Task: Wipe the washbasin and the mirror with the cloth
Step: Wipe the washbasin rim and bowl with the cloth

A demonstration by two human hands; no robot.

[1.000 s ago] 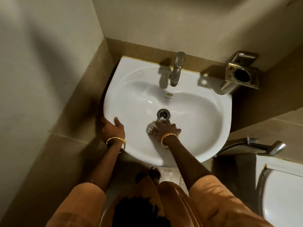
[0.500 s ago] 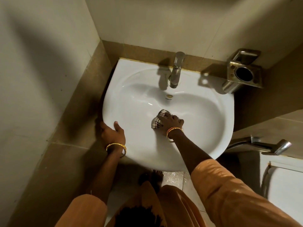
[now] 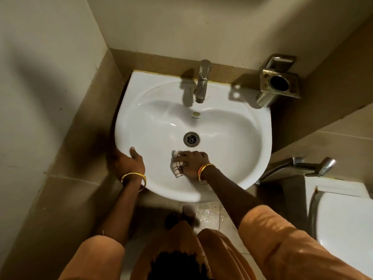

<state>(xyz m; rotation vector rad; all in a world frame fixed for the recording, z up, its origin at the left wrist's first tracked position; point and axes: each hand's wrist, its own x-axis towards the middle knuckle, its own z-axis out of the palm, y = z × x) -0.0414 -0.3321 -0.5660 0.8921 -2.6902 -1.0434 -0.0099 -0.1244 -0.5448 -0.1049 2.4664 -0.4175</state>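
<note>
Cloth [image 3: 177, 165] (one) under right hand [image 3: 192, 163]; left hand [image 3: 129, 164] grips washbasin [image 3: 232, 138].

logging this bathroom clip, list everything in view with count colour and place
washbasin: 1, white, in the wall corner
tap: 1, metal, back rim, centre
drain: 1, metal, bowl centre
overflow hole: 1, brass-coloured, below tap
holder: 1, metal, wall right of basin
spray handle: 1, metal, right of basin
toilet: 1, white, lower right
cloth: 1, white checked, in bowl near drain
bangles: gold, both wrists
left hand: gripping the basin's front-left rim
right hand: pressing cloth into bowl
</note>
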